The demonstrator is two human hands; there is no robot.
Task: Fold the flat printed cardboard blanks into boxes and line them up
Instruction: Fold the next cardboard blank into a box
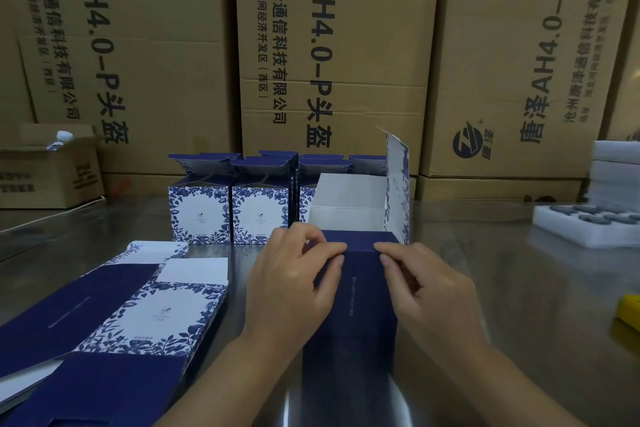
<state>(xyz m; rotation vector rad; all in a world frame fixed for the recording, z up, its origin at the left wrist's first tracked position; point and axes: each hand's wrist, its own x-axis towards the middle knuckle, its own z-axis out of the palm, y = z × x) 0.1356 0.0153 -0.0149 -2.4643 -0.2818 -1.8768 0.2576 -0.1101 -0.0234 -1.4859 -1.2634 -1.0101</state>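
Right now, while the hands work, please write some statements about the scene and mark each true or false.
1. The left hand and the right hand both pinch the dark blue box. True.
2. The flat blanks lie right of the hands. False: the flat blanks lie on the left.
3. The folded boxes behind stand with top flaps open. True.
4. The foam tray sits on the folded boxes. False: the foam tray lies on the table, at the right.

Straight ahead of you, the tall brown corrugated carton (377,28) reads "唐泽AH4.0-P头盔" and "沧州唐泽通信科技有限公司". The brown carton to its left (156,45) repeats "AH4.0-P头盔", and the brown carton to its right (502,45) shows it turned the other way.
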